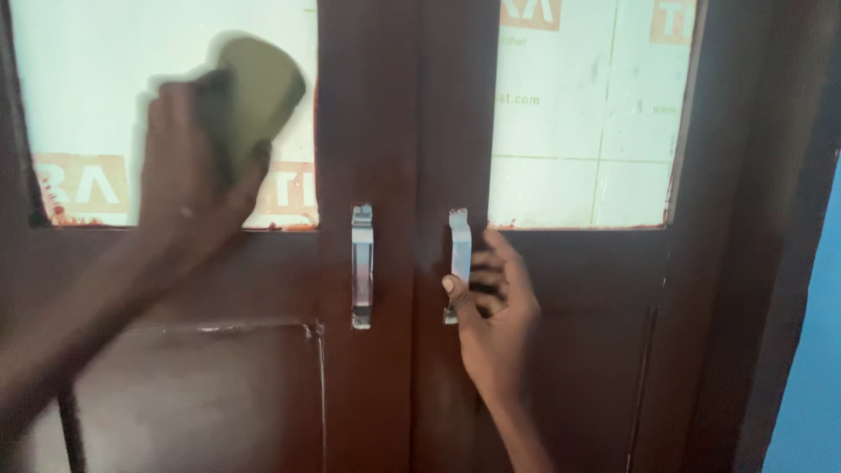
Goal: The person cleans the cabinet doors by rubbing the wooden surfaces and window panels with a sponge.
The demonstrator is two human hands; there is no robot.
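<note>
A dark brown double door fills the view, each leaf with a pale glass pane covered by printed protective film. My left hand [188, 171] is closed on an olive-green pad [256, 88] and presses it against the left pane [88, 96]; the hand is blurred. My right hand [492, 311] curls around the metal handle [459, 254] of the right leaf, thumb in front of it. The matching metal handle [362, 263] on the left leaf is untouched.
The right pane [587, 114] sits above a solid wooden panel. A recessed panel [201, 394] forms the lower half of the left leaf. The dark door frame [753, 263] runs down the right, with a blue wall [819, 368] beyond it.
</note>
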